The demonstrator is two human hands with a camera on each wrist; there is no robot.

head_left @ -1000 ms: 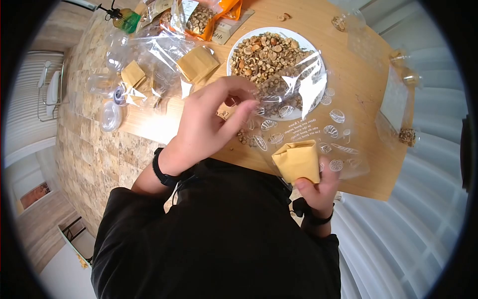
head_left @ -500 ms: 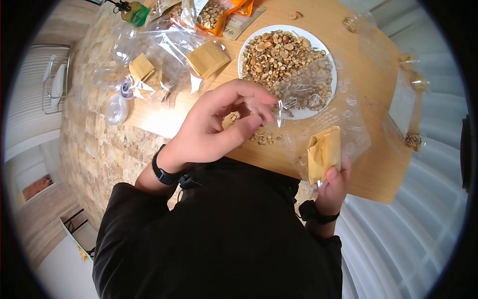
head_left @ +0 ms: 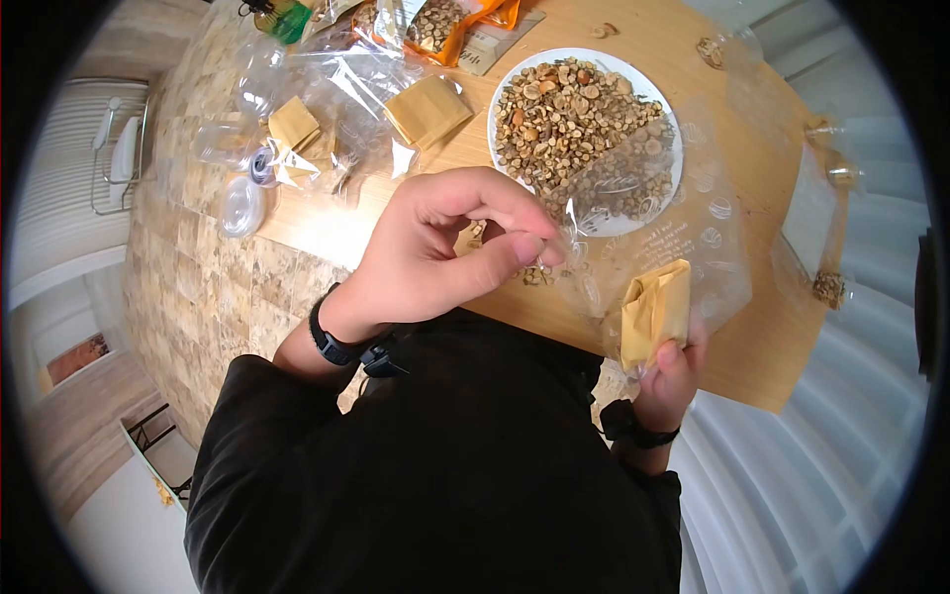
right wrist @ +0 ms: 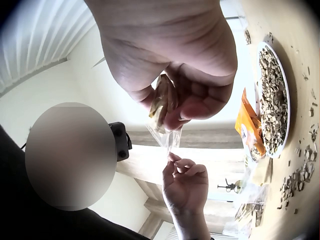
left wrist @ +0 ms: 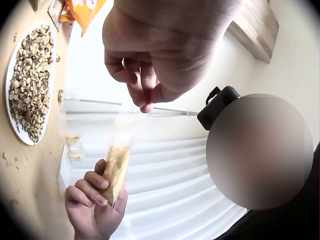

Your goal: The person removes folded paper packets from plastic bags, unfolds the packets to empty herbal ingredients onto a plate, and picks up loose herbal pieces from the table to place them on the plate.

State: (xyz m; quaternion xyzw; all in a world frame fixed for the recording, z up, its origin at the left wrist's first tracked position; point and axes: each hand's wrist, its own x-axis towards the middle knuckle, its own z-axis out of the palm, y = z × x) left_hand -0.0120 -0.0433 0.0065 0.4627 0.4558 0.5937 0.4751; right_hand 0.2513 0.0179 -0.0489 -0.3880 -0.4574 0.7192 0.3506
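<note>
Between the two hands a clear printed plastic bag point(head_left: 720, 233) is stretched, with a folded tan paper packet point(head_left: 655, 312) at its lower end. My right hand point(head_left: 675, 371) grips the packet through the plastic, thumb on its front. The left hand point(head_left: 455, 247) pinches the other end of the bag between thumb and fingertips. In the left wrist view the packet point(left wrist: 117, 167) stands nearly upright in the right hand, below the left fingertips. The right wrist view shows the packet point(right wrist: 162, 102) in the right fingers, partly hidden by them.
A white plate point(head_left: 677, 148) of dried pieces lies behind the bag. Loose pieces point(head_left: 534, 275) are scattered near the left hand. Further left are tan packets point(head_left: 427, 111) on clear plastic, clear containers point(head_left: 242, 206) and an orange bag point(head_left: 450, 48). Filled clear bags point(head_left: 829, 287) lie at the right.
The packet has turned from lying broad side up to more upright and moved right with the right hand. The left hand has moved right, its thumb and fingertips closing on the bag's end.
</note>
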